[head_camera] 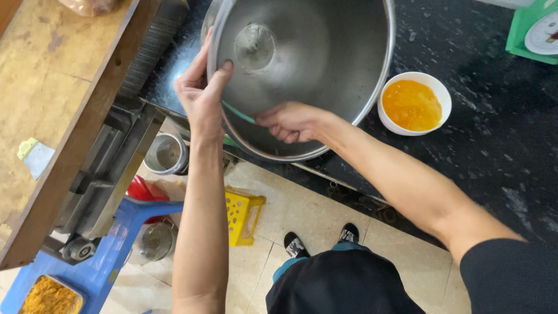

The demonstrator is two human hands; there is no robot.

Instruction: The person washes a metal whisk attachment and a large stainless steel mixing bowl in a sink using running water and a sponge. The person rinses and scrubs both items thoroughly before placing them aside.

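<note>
I see the left hand (200, 93) up at the centre-left of the frame, fingers curled over the rim of the big steel mixing bowl (325, 58), thumb pressed inside, gripping the edge. The right hand (290, 121) sits at the bowl's lower rim, fingers folded tight around a thin teal scraper (238, 112); I can make out only a sliver of it, the rest is hidden under the knuckles. The bowl is tilted toward me on the dark speckled counter (500, 134), its top cut off by the frame. Inside, a dull smear near the base, hard to read. Right of the bowl, well apart from both hands, stands a white bowl of orange liquid (412, 104). A green scale (537, 29) is clipped at the upper right corner.
</note>
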